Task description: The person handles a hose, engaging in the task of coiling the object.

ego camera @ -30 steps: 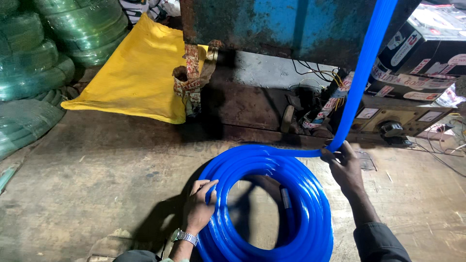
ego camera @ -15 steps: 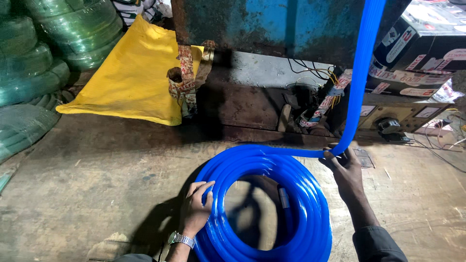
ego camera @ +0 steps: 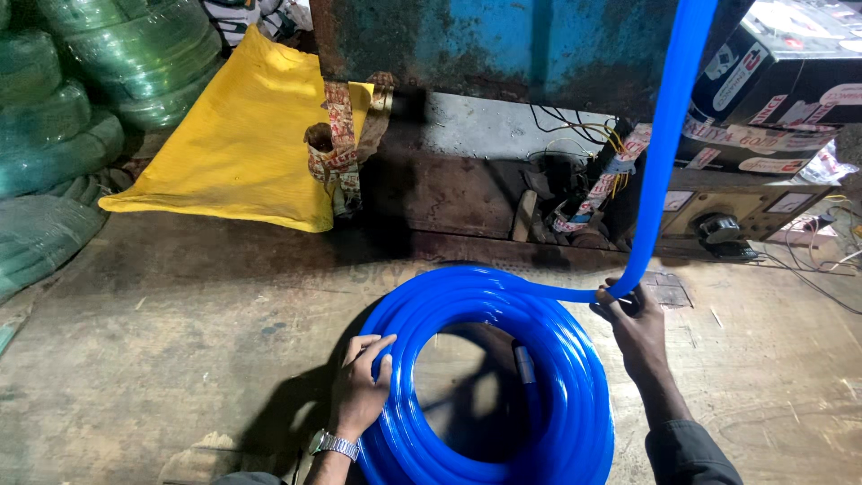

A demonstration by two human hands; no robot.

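Coils of glossy blue plastic hose (ego camera: 489, 377) lie stacked in a ring on the worn wooden floor (ego camera: 180, 341) in the head view, with the left hand (ego camera: 359, 391) pressed flat on the ring's near-left edge, fingers spread and gripping nothing, and the right hand (ego camera: 633, 328) closed loosely around the free run of hose where it bends down from above. Compared with a second ago the right hand has slid a little lower along that run (the left has barely shifted), which suggests another loop is being laid onto the ring. Behind stand a yellow woven sack (ego camera: 242, 148), green hose bundles (ego camera: 63, 135) and a rusty blue metal machine (ego camera: 539, 45).
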